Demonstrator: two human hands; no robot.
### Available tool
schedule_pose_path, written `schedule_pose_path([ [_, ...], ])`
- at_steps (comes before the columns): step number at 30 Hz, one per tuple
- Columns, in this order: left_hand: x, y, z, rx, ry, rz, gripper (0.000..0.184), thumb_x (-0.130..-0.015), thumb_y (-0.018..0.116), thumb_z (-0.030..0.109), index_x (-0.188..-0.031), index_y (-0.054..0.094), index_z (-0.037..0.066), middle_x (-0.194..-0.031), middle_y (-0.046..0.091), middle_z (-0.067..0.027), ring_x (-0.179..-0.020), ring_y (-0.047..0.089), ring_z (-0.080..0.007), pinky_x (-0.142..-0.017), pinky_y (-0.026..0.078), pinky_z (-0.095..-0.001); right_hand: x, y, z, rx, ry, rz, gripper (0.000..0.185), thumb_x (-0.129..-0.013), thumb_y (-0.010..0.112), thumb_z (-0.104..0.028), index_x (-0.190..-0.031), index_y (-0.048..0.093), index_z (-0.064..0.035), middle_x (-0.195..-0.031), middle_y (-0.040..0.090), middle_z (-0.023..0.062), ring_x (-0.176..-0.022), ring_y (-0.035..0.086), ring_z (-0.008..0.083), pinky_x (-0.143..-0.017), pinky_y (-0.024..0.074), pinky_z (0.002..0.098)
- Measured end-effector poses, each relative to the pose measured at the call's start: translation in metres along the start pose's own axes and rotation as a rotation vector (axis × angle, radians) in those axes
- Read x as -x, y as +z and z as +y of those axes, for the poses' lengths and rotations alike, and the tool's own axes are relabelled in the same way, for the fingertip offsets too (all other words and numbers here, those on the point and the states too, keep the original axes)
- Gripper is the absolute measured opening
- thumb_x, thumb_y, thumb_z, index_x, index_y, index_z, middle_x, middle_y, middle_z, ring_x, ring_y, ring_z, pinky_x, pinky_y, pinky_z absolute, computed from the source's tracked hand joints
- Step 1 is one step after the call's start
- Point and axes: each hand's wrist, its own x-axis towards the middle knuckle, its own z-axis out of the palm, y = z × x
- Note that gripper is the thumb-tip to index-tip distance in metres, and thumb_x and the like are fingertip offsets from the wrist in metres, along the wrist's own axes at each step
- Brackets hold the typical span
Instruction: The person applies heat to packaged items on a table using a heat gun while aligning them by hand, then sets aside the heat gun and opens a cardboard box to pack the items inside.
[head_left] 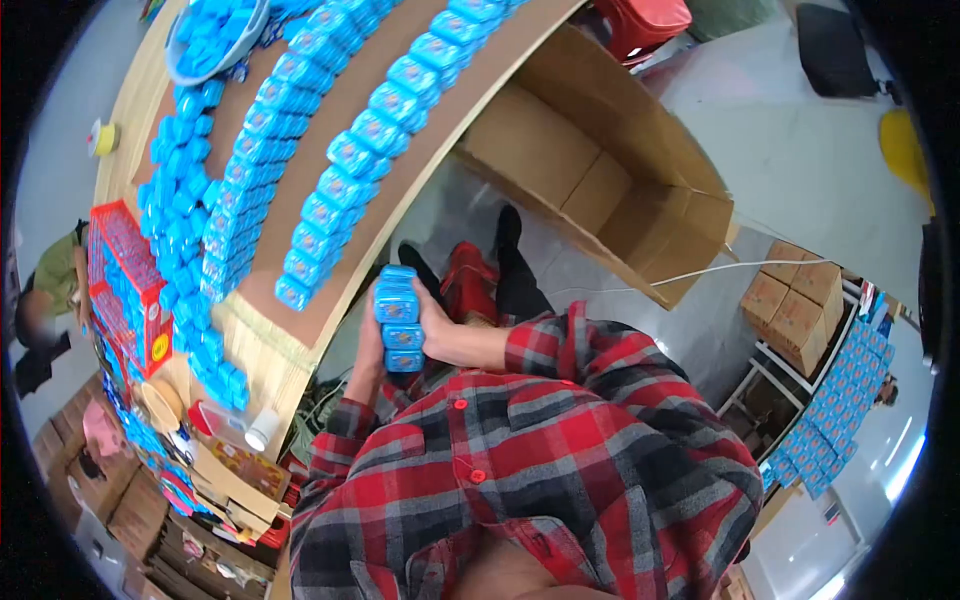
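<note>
Between my two hands is a short stack of small blue boxes (402, 335) with rounded corners and printed faces, held in front of my body beside the table edge. My left hand (370, 335) presses on its left side, and my right hand (434, 318) wraps round the right side; both are closed on it. On the table, nearest to my hands, a long row of matching blue boxes (340, 187) stretches away. Another stacked row (262, 130) runs parallel to it, and a loose heap of blue pieces (180, 210) lies farther left.
A large open cardboard box (640, 215) stands right of the table (400, 190). A tub (205, 75) of blue pieces and a red crate (130, 285) sit on the table. Stacked cartons (795, 300) and a rack of blue boxes (835, 400) are at right. Another person (60, 280) is at far left.
</note>
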Motion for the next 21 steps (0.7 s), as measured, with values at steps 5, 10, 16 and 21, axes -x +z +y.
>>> schedule_pose_path([
  [5,-0.062,0.118,0.008,-0.125,0.138,-0.197,0.051,-0.094,0.041,0.04,-0.138,0.036,0.014,-0.121,0.052,-0.0037,-0.101,0.052,-0.0121,-0.086,0.043,-0.0242,0.057,-0.035,-0.128,-0.142,-0.027,-0.065,0.052,-0.082,0.051,-0.062,-0.098,0.061,-0.0133,-0.092,0.065,0.0042,-0.08,0.06,0.019,-0.078,0.0486,0.0365],
  [10,-0.144,0.224,0.037,-0.296,0.376,-0.415,0.049,-0.093,0.041,0.042,-0.135,0.041,0.016,-0.122,0.052,-0.0031,-0.101,0.052,-0.0116,-0.084,0.044,-0.0241,0.065,-0.048,-0.252,-0.215,-0.209,-0.071,0.052,-0.084,0.049,-0.06,-0.102,0.061,-0.0123,-0.102,0.064,0.008,-0.089,0.06,0.0233,-0.086,0.0468,0.0401],
  [16,-0.236,0.305,0.053,-0.245,0.307,-0.401,0.048,-0.094,0.04,0.042,-0.128,0.047,0.01,-0.118,0.055,-0.0045,-0.094,0.054,-0.0107,-0.079,0.046,-0.0234,0.02,-0.073,-0.368,-0.245,-0.313,-0.056,0.046,-0.087,0.047,-0.053,-0.095,0.063,-0.0112,-0.094,0.065,0.0076,-0.082,0.061,0.0223,-0.08,0.049,0.0388],
  [21,-0.259,0.318,0.062,-0.236,0.349,-0.403,0.05,-0.093,0.04,0.048,-0.11,0.058,0.005,-0.109,0.059,-0.0084,-0.093,0.054,-0.0145,-0.081,0.045,-0.0284,-0.006,-0.081,-0.407,-0.182,-0.37,-0.084,0.029,-0.086,0.051,-0.028,-0.099,0.061,-0.0046,-0.099,0.063,0.0143,-0.083,0.059,0.0232,-0.083,0.0468,0.0392],
])
